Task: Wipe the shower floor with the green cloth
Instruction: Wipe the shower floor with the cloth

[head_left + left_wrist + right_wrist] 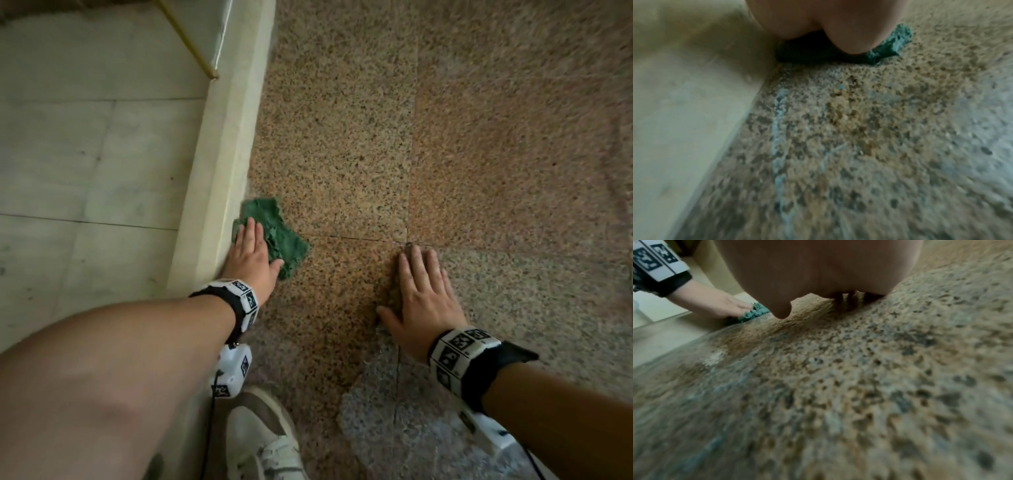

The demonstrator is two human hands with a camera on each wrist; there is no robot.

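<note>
**A:** What is the biggest thing you see?

**B:** I see the shower floor (462, 154). It is hard, speckled stone, brown and grey. A pale raised curb (219, 164) runs along its left side.

**A:** Where is the cloth?

**B:** The green cloth (291, 245) lies on the floor, right against the curb. My left hand (251, 255) presses it down with flat, straight fingers. It is not squeezing it.

**A:** And the other hand?

**B:** My right hand (423, 301) lies flat on the bare floor, well apart from the cloth. Its fingers are spread and it holds nothing. I think it props me up.

**A:** How will the cloth feel?

**B:** I think soft, light and floppy. It looks crumpled, so it may bunch up when pushed. The best place to hold it is the middle, under a flat palm. That way it stays spread and slides along.
</note>
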